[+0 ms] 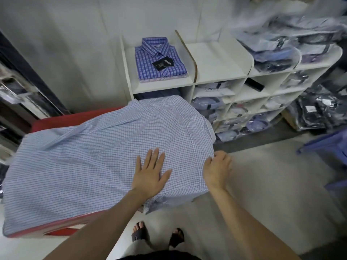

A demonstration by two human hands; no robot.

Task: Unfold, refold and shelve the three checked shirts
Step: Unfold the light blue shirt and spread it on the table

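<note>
The red table [50,121] is almost wholly hidden under the pale checked shirt [105,156] spread across it. Your left hand [150,175] presses flat on the cloth, fingers straight. At three o'clock from it, your right hand [217,169] pinches the shirt's edge, fingertips hidden. At twelve o'clock, folded blue checked shirts [159,59] sit on the white shelf [216,59]; how many, you cannot tell.

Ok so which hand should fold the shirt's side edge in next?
Probably the right hand: it already pinches the right edge of the light checked shirt. The left hand lies flat on the cloth, suited to hold it down.
</note>
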